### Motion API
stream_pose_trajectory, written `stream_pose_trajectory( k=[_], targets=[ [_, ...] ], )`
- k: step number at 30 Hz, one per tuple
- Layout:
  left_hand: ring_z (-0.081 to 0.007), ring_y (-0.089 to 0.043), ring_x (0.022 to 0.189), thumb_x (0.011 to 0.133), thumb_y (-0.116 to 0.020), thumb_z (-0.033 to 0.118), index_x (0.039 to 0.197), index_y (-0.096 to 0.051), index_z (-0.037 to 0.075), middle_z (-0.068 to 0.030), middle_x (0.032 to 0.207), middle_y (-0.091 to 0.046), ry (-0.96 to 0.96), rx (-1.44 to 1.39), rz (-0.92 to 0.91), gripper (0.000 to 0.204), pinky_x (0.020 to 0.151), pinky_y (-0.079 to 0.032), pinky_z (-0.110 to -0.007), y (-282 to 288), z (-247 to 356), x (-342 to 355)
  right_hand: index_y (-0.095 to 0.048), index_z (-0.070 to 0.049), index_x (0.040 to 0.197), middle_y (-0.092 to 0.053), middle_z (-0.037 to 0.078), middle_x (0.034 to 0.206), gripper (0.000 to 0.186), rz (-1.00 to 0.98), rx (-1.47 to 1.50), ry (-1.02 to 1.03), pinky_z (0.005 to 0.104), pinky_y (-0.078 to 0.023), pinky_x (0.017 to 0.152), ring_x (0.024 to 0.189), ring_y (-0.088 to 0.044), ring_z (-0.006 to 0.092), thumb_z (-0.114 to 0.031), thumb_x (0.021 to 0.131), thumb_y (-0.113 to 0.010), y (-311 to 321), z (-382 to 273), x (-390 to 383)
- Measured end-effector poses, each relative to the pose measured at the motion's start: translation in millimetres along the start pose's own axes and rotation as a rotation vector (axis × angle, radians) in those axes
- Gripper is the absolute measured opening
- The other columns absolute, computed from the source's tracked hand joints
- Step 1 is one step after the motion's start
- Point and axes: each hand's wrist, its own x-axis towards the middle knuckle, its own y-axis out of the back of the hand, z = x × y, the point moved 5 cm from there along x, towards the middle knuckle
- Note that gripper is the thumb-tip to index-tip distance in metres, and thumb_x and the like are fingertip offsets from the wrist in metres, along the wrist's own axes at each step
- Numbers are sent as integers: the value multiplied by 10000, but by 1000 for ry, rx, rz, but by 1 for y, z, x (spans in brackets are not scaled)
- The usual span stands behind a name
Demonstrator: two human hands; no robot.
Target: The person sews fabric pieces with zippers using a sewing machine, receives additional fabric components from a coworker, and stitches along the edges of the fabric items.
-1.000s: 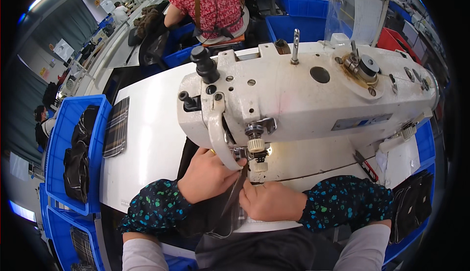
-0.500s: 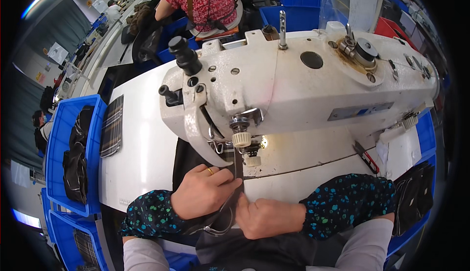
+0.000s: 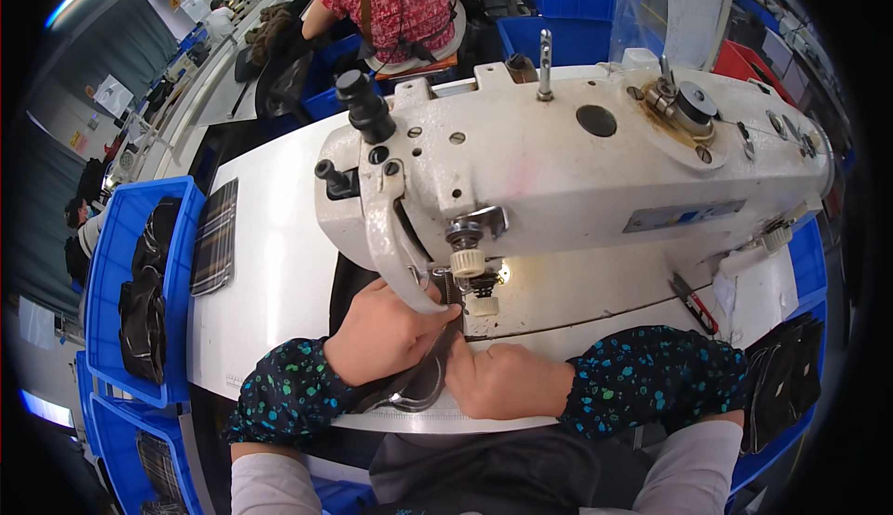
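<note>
A white sewing machine [image 3: 567,171] spans the worktable, a dark fabric piece [image 3: 346,290] lying under its needle end. Along that piece a metal zipper [image 3: 423,383] runs from the presser foot toward me, its lower end curled. My left hand [image 3: 381,329] is at the left of the foot, fingers bent onto the zipper and fabric, partly behind the machine's white lever. My right hand [image 3: 502,380] lies lower and to the right, index finger and thumb drawn together on the zipper's edge. Both forearms wear dark floral sleeve covers.
Blue bins [image 3: 102,310] of dark pieces flank the table on the left and right [image 3: 795,329]. Folded plaid cloth [image 3: 212,236] lies on the table's left, red-handled snips [image 3: 693,303] at right. A co-worker [image 3: 400,8] in red sits beyond; others work farther left.
My left hand dropped toward me, then moved up again to the presser foot in the last half second. My right hand has shifted slightly. The whole view has moved a little.
</note>
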Motion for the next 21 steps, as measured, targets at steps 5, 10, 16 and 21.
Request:
stream_pose_trajectory(
  k=[5,10,16,21],
  targets=[
    [-296,-635,658,778,-744,119,921,-762,94,-93,856,-648,-26,24,129,147,574,-505,-407,3,-9,14,-668,71,788,-676,328,861,223,33,-39,-75,308,-440,364,446,-588,190,-139,730,-617,-12,16,-1],
    [-322,-654,742,764,-764,117,921,-751,79,-117,881,-664,1,10,123,162,634,-523,-404,0,-22,12,-702,76,942,-700,295,945,310,-99,29,-106,286,-461,425,526,-628,157,-157,754,-618,-16,27,-2],
    [-382,-647,827,793,-787,165,1044,-657,69,-142,852,-659,30,-116,32,298,720,-531,-448,12,-30,7,-686,15,964,-642,118,739,276,72,161,-255,350,-474,458,509,-605,211,-202,797,-652,0,50,3],
    [-368,-642,990,840,-757,134,1046,-699,53,-164,1077,-657,184,-271,-70,228,844,-536,-410,0,-52,-2,-633,-77,958,-615,61,879,256,-35,306,-422,374,-486,486,585,-617,276,-274,817,-714,-18,58,0]
  ],
)
